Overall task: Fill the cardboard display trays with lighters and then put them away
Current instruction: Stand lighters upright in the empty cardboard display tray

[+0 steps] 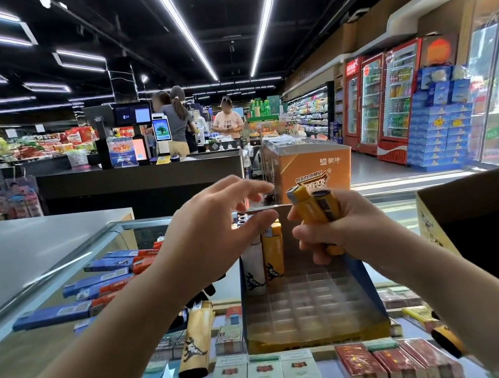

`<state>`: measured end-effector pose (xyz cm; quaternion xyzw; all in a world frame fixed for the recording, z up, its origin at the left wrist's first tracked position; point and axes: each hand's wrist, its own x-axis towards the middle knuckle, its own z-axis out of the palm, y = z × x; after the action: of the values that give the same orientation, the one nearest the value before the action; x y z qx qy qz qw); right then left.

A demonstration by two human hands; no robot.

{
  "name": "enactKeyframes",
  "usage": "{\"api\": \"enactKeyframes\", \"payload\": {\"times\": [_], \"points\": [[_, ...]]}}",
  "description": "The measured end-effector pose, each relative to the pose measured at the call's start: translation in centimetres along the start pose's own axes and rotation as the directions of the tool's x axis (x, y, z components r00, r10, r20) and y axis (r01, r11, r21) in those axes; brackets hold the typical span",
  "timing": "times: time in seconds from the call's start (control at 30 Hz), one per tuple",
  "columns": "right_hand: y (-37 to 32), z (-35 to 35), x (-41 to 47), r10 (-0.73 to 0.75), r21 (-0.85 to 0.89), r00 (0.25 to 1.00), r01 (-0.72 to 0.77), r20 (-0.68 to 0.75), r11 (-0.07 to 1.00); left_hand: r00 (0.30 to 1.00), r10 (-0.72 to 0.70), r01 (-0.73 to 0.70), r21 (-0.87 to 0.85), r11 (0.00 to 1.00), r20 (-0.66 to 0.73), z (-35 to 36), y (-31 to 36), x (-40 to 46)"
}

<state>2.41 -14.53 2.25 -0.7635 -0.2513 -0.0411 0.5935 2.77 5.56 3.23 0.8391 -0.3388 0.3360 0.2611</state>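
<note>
Tray: the cardboard tray (313, 311) is standing on the glass surface (51, 313), its back wall up and its open grid facing the person, so slots are easy to reach.
Filled slots: a white lighter (253, 268) and a yellow lighter (273, 257) are standing upright in the tray's back left corner; the rest of the grid is lying bare.
Right hand: the right hand (334, 231) is gripping two yellow lighters (313, 208) above the tray's back row, likely as a supply.
Left hand: the left hand (213, 235) is hovering with fingers spread and holding nothing, just above the standing lighters.
Spare stock: blue lighters (95, 287) are lying loose left of the tray, and a tan lighter (195, 340) is lying at its front left.
</note>
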Motion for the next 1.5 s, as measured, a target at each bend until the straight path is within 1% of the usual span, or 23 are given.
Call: {"api": "enactKeyframes", "payload": {"times": [0.1,0.17,0.23,0.33,0.43,0.5,0.57,0.63,0.7,0.77,0.83,0.87,0.9,0.97,1.1,1.3,1.4,1.5], "points": [[-0.3,0.4,-0.4,0.007,-0.003,0.985,-0.007,0.171,1.000,1.000,-0.015,0.017,-0.225,0.974,0.012,0.3,0.8,0.0],[-0.4,0.5,-0.5,-0.005,0.025,0.973,-0.001,0.231,1.000,0.999,-0.028,0.040,-0.321,0.946,0.042,0.5,1.2,0.1],[-0.5,0.4,-0.5,-0.020,0.046,0.966,0.008,0.258,0.999,0.996,-0.054,0.077,-0.388,0.918,0.070,0.6,1.4,0.1],[-0.3,0.4,-0.3,-0.015,0.055,0.962,0.000,0.272,0.999,0.991,-0.081,0.121,-0.486,0.865,0.102,0.6,1.5,0.1],[-0.1,0.5,-0.3,-0.023,0.071,0.961,0.004,0.276,0.998,0.988,-0.101,0.147,-0.546,0.824,0.113,0.5,1.5,0.2],[-0.2,0.4,-0.3,-0.001,0.072,0.971,-0.016,0.239,0.997,0.990,-0.116,0.142,-0.572,0.808,0.082,0.3,1.5,0.2],[-0.4,0.3,-0.2,0.044,0.096,0.989,-0.058,0.142,0.994,0.990,-0.135,0.130,-0.576,0.807,0.034,0.0,1.3,0.4],[-0.5,0.1,-0.2,0.049,0.119,0.999,-0.048,-0.010,0.992,0.988,-0.155,0.119,-0.553,0.825,-0.019,-0.1,1.1,0.4],[-0.5,-0.1,0.0,0.003,0.138,0.985,0.022,-0.175,0.990,0.984,-0.173,0.121,-0.522,0.844,-0.052,-0.1,1.0,0.4],[-0.4,-0.5,0.3,-0.026,0.142,0.941,0.078,-0.338,0.987,0.986,-0.154,0.112,-0.454,0.884,-0.056,0.0,0.8,0.3],[-0.1,-1.0,0.6,0.001,0.125,0.881,0.066,-0.474,0.990,0.993,-0.109,0.089,-0.337,0.937,-0.040,0.3,0.6,0.2],[0.1,-1.1,0.8,0.026,0.120,0.857,0.041,-0.515,0.992,0.996,-0.087,0.076,-0.279,0.957,-0.025,0.5,0.6,0.1],[0.3,-1.3,0.9,0.053,0.121,0.844,0.014,-0.533,0.993,0.998,-0.066,0.061,-0.220,0.974,-0.015,0.6,0.5,0.0],[0.7,-1.2,0.9,0.099,0.149,0.848,-0.024,-0.521,0.989,0.999,-0.034,0.032,-0.095,0.995,-0.015,0.9,0.4,-0.3],[0.8,-1.0,0.9,0.160,0.210,0.849,-0.060,-0.503,0.976,0.999,0.030,-0.028,0.078,0.997,-0.020,1.1,0.2,-0.4],[0.9,-1.0,1.0,0.188,0.253,0.847,-0.065,-0.498,0.965,0.988,0.151,-0.152,0.213,0.965,0.018,1.4,-0.1,-0.4],[0.9,-0.9,1.0,0.196,0.263,0.847,-0.070,-0.493,0.962,0.983,0.182,-0.184,0.264,0.947,0.032,1.6,-0.1,-0.5],[0.9,-0.9,1.0,0.205,0.260,0.849,-0.083,-0.487,0.962,0.975,0.209,-0.223,0.303,0.927,0.078,1.9,0.1,-0.6]]}}
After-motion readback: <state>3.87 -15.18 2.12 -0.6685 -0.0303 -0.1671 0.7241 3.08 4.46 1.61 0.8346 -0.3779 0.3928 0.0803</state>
